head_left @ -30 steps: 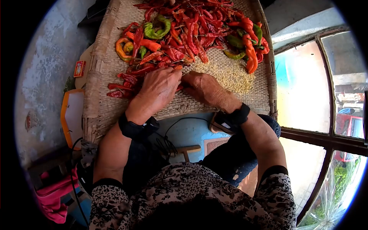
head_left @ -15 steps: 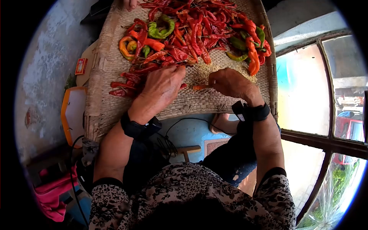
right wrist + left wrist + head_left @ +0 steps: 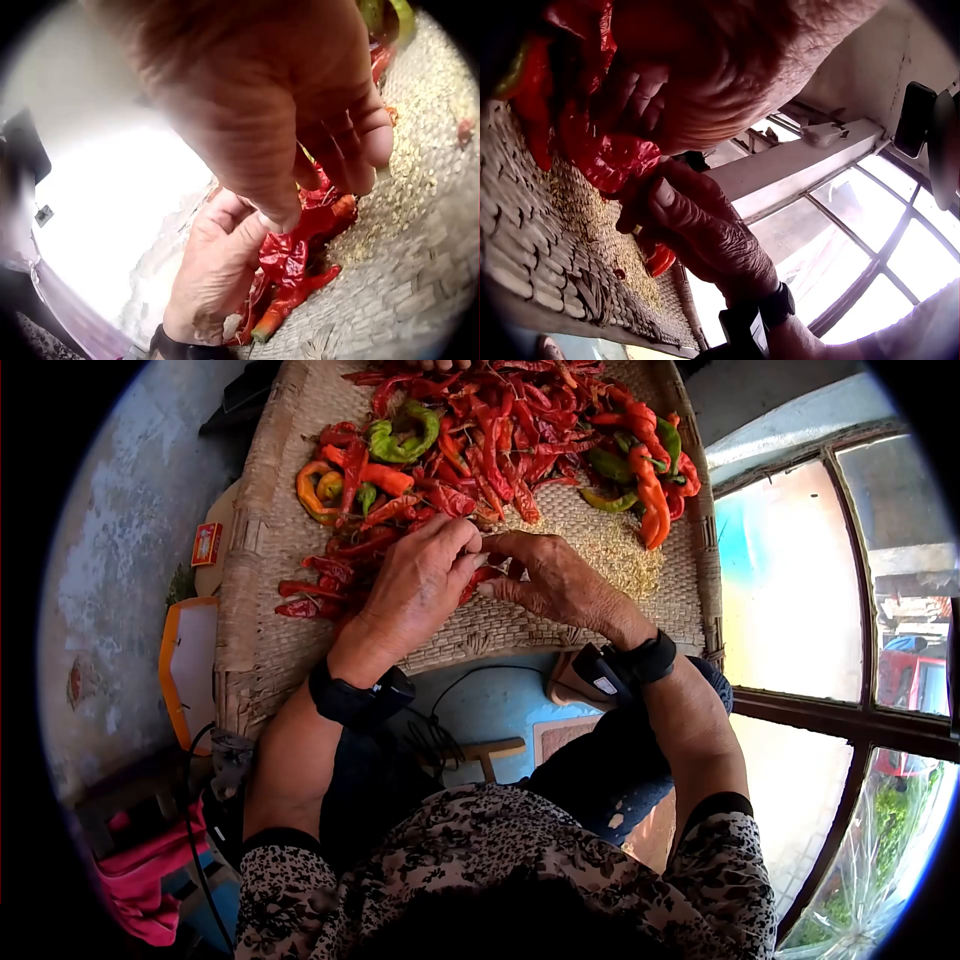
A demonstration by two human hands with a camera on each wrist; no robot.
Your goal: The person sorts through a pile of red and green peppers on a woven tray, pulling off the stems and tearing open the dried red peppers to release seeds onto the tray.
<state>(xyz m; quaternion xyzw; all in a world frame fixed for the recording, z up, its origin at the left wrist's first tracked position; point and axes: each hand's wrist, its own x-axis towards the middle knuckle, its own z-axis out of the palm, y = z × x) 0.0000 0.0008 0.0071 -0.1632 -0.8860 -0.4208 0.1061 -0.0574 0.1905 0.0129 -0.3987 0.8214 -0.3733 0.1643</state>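
In the head view my left hand (image 3: 420,580) pinches a wrinkled dried red chili pepper (image 3: 478,583) over the near half of a woven basket tray (image 3: 560,640). The pepper (image 3: 619,161) shows red and shiny by the left fingers in the left wrist view. My right hand (image 3: 560,585) meets the left from the right, its index finger at the left fingertips and its thumb apart from that finger, right by the pepper. I cannot tell whether it grips the pepper. More red chilies (image 3: 289,304) lie under both hands in the right wrist view.
A heap of red chilies (image 3: 500,440) covers the tray's far half, with a curled green pepper (image 3: 405,435) on it. Pale seeds (image 3: 625,565) lie scattered at right. Another person's fingers (image 3: 440,364) show at the far edge. A paned window (image 3: 790,600) stands at right.
My right hand moved off to the right with an orange-red piece between its fingers, then came back to the left hand. That piece no longer shows. My left hand stayed nearly in place.
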